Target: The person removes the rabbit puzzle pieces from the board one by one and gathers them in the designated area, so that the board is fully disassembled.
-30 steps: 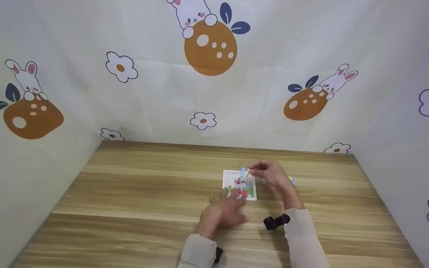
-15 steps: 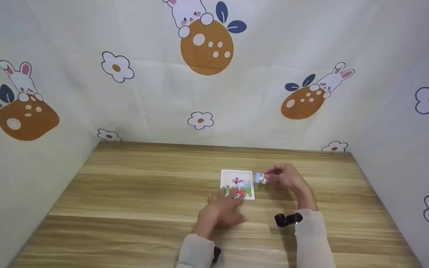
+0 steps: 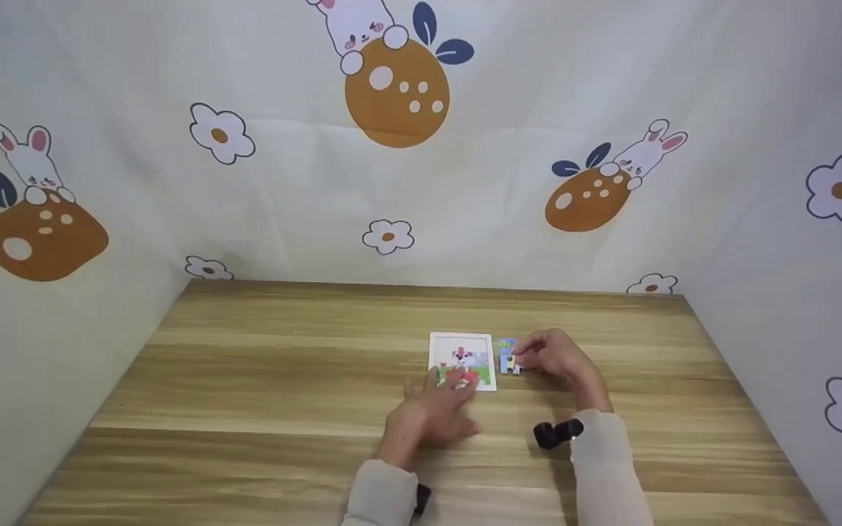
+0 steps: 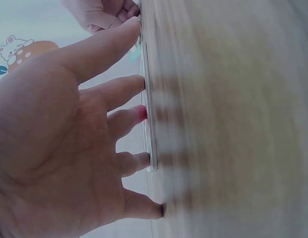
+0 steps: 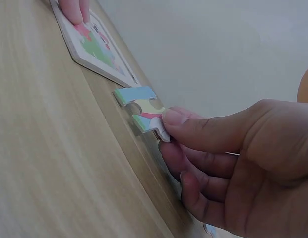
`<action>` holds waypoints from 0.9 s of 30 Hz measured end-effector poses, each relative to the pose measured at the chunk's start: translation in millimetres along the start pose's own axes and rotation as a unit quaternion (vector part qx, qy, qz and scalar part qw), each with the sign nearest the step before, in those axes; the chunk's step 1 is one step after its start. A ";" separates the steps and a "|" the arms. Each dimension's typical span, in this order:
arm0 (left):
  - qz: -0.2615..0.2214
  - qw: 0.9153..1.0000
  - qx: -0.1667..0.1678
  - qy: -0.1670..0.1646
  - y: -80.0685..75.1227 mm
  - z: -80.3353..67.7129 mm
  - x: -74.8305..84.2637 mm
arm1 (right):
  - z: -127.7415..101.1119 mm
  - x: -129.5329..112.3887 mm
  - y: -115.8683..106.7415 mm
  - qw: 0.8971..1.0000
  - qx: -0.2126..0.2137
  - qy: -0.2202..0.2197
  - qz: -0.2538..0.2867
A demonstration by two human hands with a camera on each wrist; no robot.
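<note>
Left hand (image 3: 432,413) fingertips on puzzle board (image 3: 462,358); right hand (image 3: 556,358) pinches puzzle piece (image 3: 508,356) just beside board

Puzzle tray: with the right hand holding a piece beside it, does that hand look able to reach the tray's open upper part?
Probably yes. The right hand pinches the puzzle piece just beside the tray; the left hand presses only the tray's near edge, leaving the upper part free.
</note>
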State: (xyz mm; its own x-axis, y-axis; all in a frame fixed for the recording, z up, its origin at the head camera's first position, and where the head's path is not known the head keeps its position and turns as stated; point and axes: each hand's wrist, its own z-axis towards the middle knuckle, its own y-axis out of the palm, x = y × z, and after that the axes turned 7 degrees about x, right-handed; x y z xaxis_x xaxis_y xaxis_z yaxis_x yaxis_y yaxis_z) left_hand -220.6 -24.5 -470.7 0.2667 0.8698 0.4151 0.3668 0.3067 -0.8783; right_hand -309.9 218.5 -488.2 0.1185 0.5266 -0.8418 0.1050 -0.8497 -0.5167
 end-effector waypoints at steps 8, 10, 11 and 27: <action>0.003 1.000 -0.002 0.002 0.4 1.8 0.0 | -2.0 -2.8 2.0 0.998 0.014 -0.032 -0.046; 0.001 1.000 -0.003 0.000 0.5 2.4 0.6 | -2.6 -3.5 2.2 0.998 0.020 -0.038 -0.053; 0.001 1.000 -0.004 -0.003 0.7 2.8 1.0 | -2.8 -4.0 2.3 0.997 0.024 -0.042 -0.061; 0.008 1.000 -0.005 -0.014 0.9 3.0 3.2 | -3.2 -10.5 3.1 0.992 0.040 -0.067 -0.102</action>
State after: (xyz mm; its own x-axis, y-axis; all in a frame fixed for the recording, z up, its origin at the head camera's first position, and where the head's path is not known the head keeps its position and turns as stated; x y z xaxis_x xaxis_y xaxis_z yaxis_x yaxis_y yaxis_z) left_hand -222.1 -20.3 -470.9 0.2475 0.8852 0.3940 0.3711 0.2891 -0.8825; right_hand -307.6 210.4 -480.4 -0.0304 0.6835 -0.7293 0.0340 -0.7285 -0.6842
